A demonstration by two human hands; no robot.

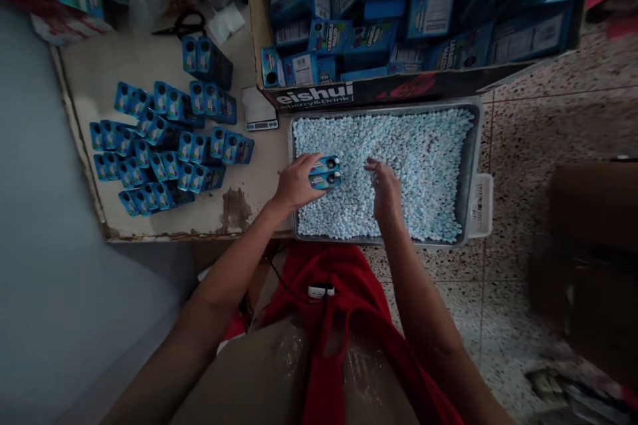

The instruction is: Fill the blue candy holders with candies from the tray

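Observation:
My left hand (298, 184) is closed around a pair of small blue candy boxes (323, 182), held side by side over the left part of a metal tray (476, 166). The boxes' ends face right, with dark round openings and small white bits at their edges. Pale blue and white candies (419, 146) spread across the tray in a thick layer. Above their middle, my right hand (385, 187) is loosely curved, its fingers bent toward the boxes and slightly apart. I make out nothing held in it, though its palm is hidden.
Several groups of blue boxes (159, 166) stand on the table at left. A small digital scale (260, 109) sits by a large carton (319, 96) full of blue boxes. Scissors (184, 25) lie farther back. A white plastic basket (482, 206) shows beyond the tray's right edge.

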